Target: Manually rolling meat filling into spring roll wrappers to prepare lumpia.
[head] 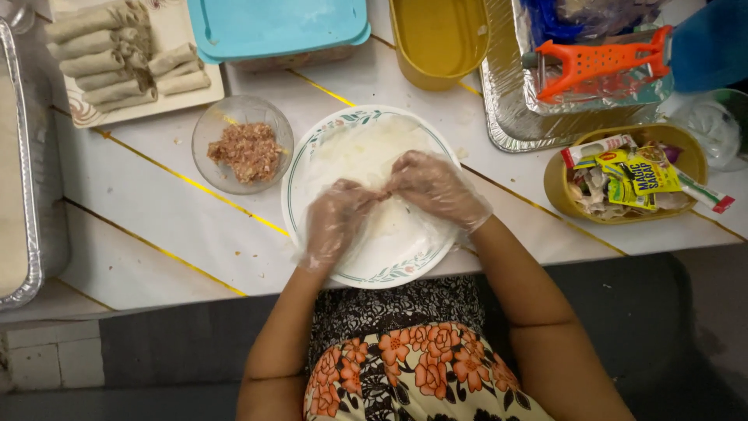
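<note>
Head view, looking straight down. Both hands in thin clear plastic gloves, over a white plate (405, 269) w/ green floral rim, near the front edge of the white tabletop (140, 226) w/ gold lines. A thin translucent wrapper sheet (366, 152) lies flat on the plate, covering most of it. Left hand (335, 222) and right hand (435, 187) meet at plate centre, fingertips touching or nearly so, fingers curled narrow and pinching the wrapper at its middle; can't tell if any filling is under the fingers, too blurred.

Just left of the plate, close to its rim: small clear glass bowl (242, 144) w/ a lump of pinkish-brown minced filling (248, 150). Further back-left: cream rectangular tray (156, 107) carrying finished rolls (117, 54), pale, stacked side by side. Far left edge: foil pan (19, 195), only partly in frame. Back centre: teal lidded container (276, 27), shut. Beside it to the right: mustard-yellow oval container (436, 39). Right of the plate, apart from it: another mustard oval dish (623, 175) filled w/ seasoning sachets, green/yellow/red packets. Behind that: foil tray (514, 117) holding an orange-handled grater (600, 62). Far right corner: clear glass (713, 129), partly cut off.

Person's forearms come in from bottom, floral orange/black garment below the tabletop edge.
</note>
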